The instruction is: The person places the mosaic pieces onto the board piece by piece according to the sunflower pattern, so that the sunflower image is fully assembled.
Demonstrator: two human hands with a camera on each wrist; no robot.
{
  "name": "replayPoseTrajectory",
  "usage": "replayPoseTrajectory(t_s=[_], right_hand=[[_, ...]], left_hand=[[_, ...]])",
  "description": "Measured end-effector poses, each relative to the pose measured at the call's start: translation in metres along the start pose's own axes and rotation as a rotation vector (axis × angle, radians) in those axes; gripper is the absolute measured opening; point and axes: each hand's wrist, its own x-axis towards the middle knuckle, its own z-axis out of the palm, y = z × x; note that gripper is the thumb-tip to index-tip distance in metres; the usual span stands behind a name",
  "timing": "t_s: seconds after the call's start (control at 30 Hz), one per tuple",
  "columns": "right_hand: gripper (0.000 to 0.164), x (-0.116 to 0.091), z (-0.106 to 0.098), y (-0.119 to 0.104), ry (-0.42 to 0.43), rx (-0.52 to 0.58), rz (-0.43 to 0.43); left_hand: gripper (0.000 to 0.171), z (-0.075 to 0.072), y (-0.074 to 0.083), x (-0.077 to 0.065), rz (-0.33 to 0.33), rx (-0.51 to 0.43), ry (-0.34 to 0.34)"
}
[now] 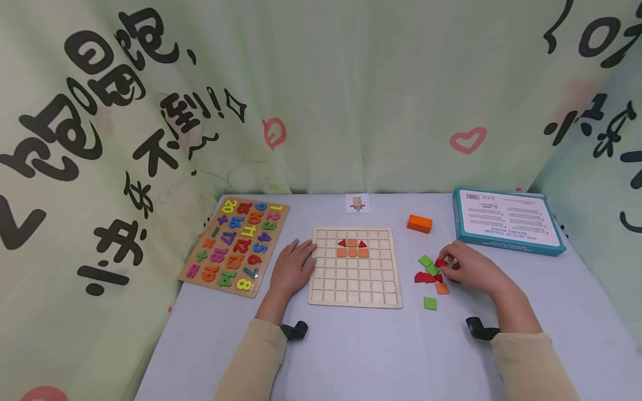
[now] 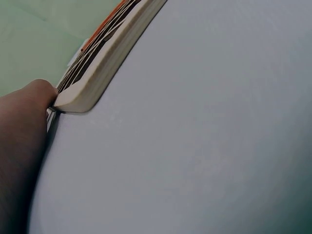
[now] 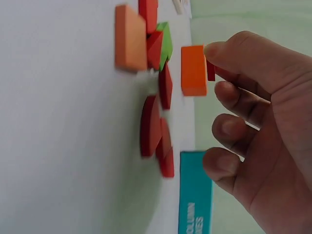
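My left hand (image 1: pixel 291 268) lies on the table with its fingers extended, touching the left edge of the wooden grid board (image 1: pixel 326 278). On that board, orange pieces (image 1: pixel 353 253) form a short row, and above them an orange piece sits between two red triangles (image 1: pixel 363 244). My right hand (image 1: pixel 468 266) pinches a small red piece (image 3: pixel 211 71) between thumb and index finger, its shape mostly covered. Below and beside this hand lie loose pieces: green squares (image 1: pixel 426 260), a red rounded piece (image 1: pixel 424 277) and an orange square (image 3: pixel 129 38).
A pattern card (image 1: pixel 358 203) lies behind the board. To the left is a number puzzle board (image 1: pixel 271 245). An orange block (image 1: pixel 419 224) and a teal box (image 1: pixel 509 221) are at the back right. Another green square (image 1: pixel 430 303) lies nearer the front.
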Motion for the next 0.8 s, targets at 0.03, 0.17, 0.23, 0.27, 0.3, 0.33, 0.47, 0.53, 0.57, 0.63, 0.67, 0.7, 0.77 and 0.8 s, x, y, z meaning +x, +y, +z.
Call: replayPoseTrajectory(t_s=[0.03, 0.17, 0.23, 0.27, 0.3, 0.33, 0.47, 0.53, 0.57, 0.63, 0.67, 0.7, 0.77, 0.8], right_hand=[[0.026, 0.001, 0.0, -0.003, 0.008, 0.002, -0.012], [0.024, 0.01, 0.003, -0.019, 0.007, 0.024, -0.037], [0.023, 0.016, 0.006, -0.029, -0.005, 0.04, -0.043], [0.022, 0.019, 0.008, -0.034, -0.011, 0.046, -0.052], [0.021, 0.021, 0.01, -0.039, -0.017, 0.055, -0.06], [0.02, 0.025, 0.012, -0.044, -0.02, 0.059, -0.074], [0.02, 0.037, 0.025, -0.066, -0.031, 0.079, -0.13], [0.02, 0.044, 0.032, -0.078, -0.034, 0.093, -0.16], [0.02, 0.047, 0.035, -0.084, -0.037, 0.1, -0.171], [0.02, 0.054, 0.042, -0.096, -0.038, 0.102, -0.211], [0.019, 0.058, 0.046, -0.101, -0.037, 0.1, -0.237], [0.019, 0.061, 0.049, -0.106, -0.037, 0.1, -0.26], [0.018, 0.067, 0.056, -0.114, -0.032, 0.082, -0.303], [0.017, 0.07, 0.059, -0.117, -0.027, 0.075, -0.325]], left_hand=[[0.049, 0.0, 0.0, 0.0, 0.0, 0.001, 0.0], [0.049, 0.0, 0.0, -0.001, 0.001, 0.0, 0.002], [0.049, -0.001, 0.0, -0.001, -0.001, -0.002, 0.0], [0.049, -0.001, 0.0, -0.001, -0.002, -0.003, -0.002], [0.049, -0.001, 0.0, -0.001, -0.003, -0.004, -0.004], [0.049, -0.001, 0.001, -0.001, -0.005, -0.005, -0.006], [0.049, -0.001, 0.0, -0.002, -0.008, -0.002, -0.009], [0.049, 0.0, 0.0, -0.001, -0.009, 0.001, -0.01], [0.049, 0.0, 0.0, -0.001, -0.008, 0.003, -0.01], [0.049, 0.0, -0.001, -0.001, -0.008, 0.003, -0.009], [0.049, -0.001, -0.001, -0.001, -0.009, 0.003, -0.011], [0.049, -0.001, -0.001, 0.0, -0.009, 0.002, -0.012], [0.049, -0.002, 0.0, 0.0, -0.008, -0.006, -0.013], [0.049, -0.002, 0.0, 0.0, -0.009, -0.006, -0.015]])
